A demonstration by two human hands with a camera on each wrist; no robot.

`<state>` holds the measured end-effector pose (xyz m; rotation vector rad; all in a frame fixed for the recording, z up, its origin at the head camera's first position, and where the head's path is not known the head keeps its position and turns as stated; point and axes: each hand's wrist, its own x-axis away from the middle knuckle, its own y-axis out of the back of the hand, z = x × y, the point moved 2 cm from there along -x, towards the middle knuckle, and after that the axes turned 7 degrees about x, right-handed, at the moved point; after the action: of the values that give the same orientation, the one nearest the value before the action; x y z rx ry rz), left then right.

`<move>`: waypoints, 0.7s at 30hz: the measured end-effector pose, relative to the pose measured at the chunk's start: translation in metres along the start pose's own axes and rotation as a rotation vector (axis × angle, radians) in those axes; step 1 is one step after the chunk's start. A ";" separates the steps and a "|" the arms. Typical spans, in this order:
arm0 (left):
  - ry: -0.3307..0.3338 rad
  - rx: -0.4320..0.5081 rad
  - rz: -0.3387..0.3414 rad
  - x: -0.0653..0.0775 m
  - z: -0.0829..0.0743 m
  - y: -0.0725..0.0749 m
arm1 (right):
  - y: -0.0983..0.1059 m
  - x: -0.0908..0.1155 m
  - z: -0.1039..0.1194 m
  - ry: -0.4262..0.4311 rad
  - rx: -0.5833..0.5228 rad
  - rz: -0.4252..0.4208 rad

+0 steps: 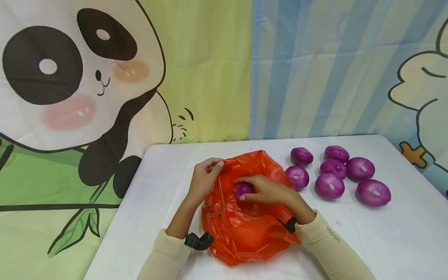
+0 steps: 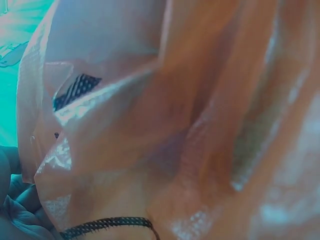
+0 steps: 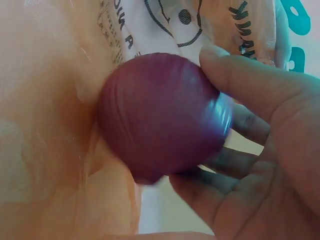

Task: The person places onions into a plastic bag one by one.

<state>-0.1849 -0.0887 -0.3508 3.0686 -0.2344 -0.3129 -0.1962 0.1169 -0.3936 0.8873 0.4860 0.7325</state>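
Note:
An orange-red plastic bag stands on the white table, its mouth spread open. At the bag's left rim, my left hand pinches the plastic between thumb and fingers. My right hand holds a red onion within the bag's mouth. Close up in the right wrist view, thumb and fingers wrap the side of this round, glossy purple onion, with printed bag plastic behind it. Crumpled film of the bag fills most of the left wrist view. The bag's lower inside is hidden.
Several more red onions lie on the table right of the bag, one close to its rim and another farthest right. The white table ends at a back edge against a cartoon-printed curtain.

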 end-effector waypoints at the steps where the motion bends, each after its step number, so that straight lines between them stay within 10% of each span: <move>1: 0.000 0.001 0.003 0.000 0.000 0.000 | 0.000 0.000 0.000 -0.001 0.008 -0.004; 21: 0.041 0.008 -0.026 -0.002 0.000 0.002 | 0.019 0.012 0.006 -0.029 0.050 -0.070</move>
<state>-0.1876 -0.0902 -0.3505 3.0846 -0.1948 -0.2507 -0.1917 0.1306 -0.3753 0.9216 0.5085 0.6447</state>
